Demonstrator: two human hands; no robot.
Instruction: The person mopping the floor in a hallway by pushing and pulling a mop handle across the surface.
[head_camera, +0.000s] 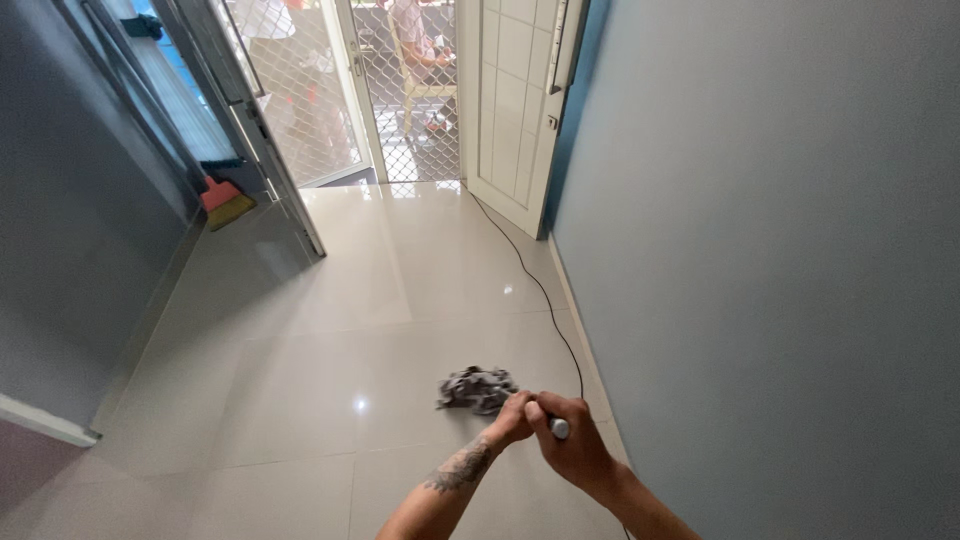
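Both my hands grip the top of a mop handle (558, 428), seen almost end-on. My right hand (572, 442) wraps the upper end, and my left hand (513, 418), with a tattooed forearm, holds just below it. The grey stringy mop head (476, 388) lies on the glossy pale tile floor (330, 340) just beyond my hands, near the right wall. Most of the handle is hidden by my hands.
A black cable (545, 295) runs along the floor by the blue-grey wall (780, 250) toward a white door (520, 100). A mesh security door (330, 90) stands at the far end, with a person seated outside. A red and yellow broom (226, 203) leans at the left.
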